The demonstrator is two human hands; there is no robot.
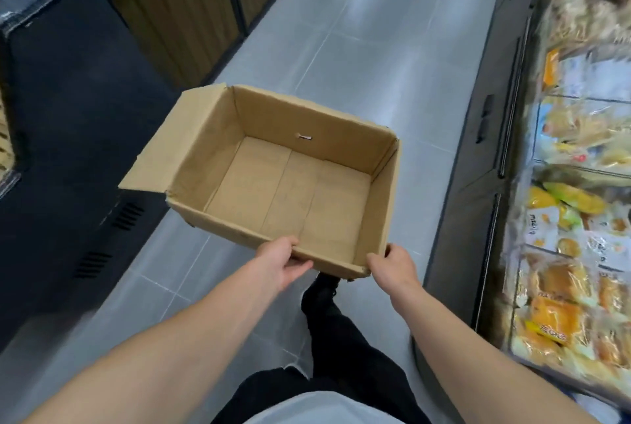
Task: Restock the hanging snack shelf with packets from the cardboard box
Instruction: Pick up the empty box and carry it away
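Head view. The cardboard box (290,181) is held out in front of the person above the grey tiled floor (358,48), tilted slightly. Its inside shows bare cardboard only; one flap (170,143) stands folded outward on the side beyond the left hand.

The left hand (280,261) grips the near rim of the box, thumb curled over the edge and fingers underneath. The right hand (392,264) grips the near corner of the box, fingers wrapped around it; how they lie beneath cannot be seen. Both forearms are bare and extended.

Right of the right hand, well apart from the box, runs a display unit (485,157) with a dark frame, stocked with clear packets of bread and yellow-orange snacks (573,212); these are blurred and labels cannot be read. Left of the left hand stands a dark cabinet (68,116) with vent slots low on its face, and beyond it wood-panelled fixtures (177,7).

Below the box, between the two hands, the person's dark trouser leg and shoe (321,297) show against the floor. The aisle ahead lies between cabinet and display unit.
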